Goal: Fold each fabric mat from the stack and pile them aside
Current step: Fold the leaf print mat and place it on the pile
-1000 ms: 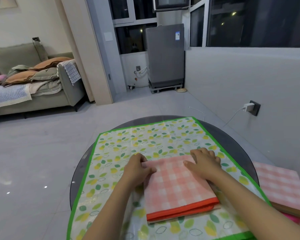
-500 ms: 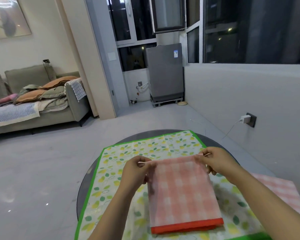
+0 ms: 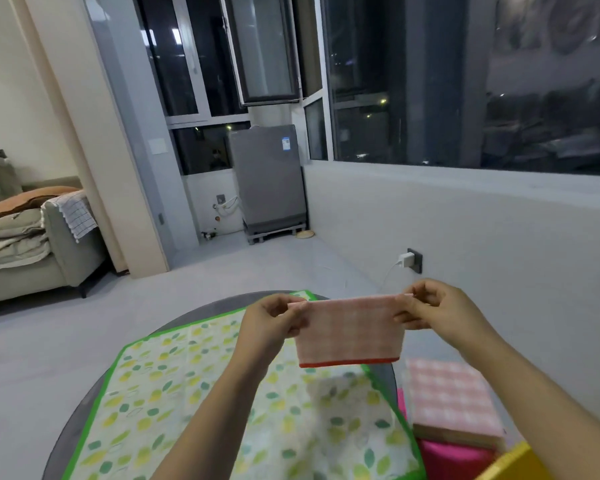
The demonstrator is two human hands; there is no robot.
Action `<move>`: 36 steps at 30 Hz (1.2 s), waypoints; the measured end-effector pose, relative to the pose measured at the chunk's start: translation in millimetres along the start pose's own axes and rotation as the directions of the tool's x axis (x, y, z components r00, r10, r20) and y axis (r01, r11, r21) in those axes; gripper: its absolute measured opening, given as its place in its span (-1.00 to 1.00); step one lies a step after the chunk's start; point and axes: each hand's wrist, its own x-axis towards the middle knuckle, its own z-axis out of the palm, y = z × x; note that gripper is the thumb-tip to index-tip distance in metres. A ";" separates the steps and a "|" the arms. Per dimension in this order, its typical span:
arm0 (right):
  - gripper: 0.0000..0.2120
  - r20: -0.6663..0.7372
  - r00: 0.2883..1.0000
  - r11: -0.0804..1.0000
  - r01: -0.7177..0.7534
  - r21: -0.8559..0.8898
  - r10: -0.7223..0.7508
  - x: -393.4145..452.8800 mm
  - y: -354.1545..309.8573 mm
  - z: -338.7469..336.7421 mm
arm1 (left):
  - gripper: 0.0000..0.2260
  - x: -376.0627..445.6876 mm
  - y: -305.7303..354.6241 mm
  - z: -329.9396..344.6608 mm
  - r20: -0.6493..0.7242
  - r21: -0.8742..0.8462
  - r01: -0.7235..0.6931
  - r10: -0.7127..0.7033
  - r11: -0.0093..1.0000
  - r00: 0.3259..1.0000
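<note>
A folded pink checked mat [image 3: 350,332] with an orange-red bottom edge hangs in the air above the table's far right side. My left hand [image 3: 272,318] pinches its top left corner. My right hand [image 3: 430,308] pinches its top right corner. Below it a leaf-patterned mat [image 3: 201,403] with a green border lies flat on the round dark table [image 3: 205,311]. To the right, lower down, a pile of folded mats [image 3: 454,400] has a pink checked one on top and a magenta one beneath.
A yellow object [image 3: 520,462] shows at the bottom right corner. A grey wall with a socket and white charger [image 3: 407,259] runs along the right. A sofa with bedding [image 3: 25,233] stands far left, a grey appliance [image 3: 267,178] at the back.
The folded pink mat lay on the leaf mat under both hands. Both hands pinched its far corners and lifted it up and to the right, clear of the table.
</note>
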 end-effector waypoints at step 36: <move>-0.76 -0.343 0.834 0.879 -0.475 -0.049 0.432 24.0 305.0 -120.7 | -0.73 30.3 -257.3 280.5 -0.181 0.042 0.471 -0.457 0.881 0.871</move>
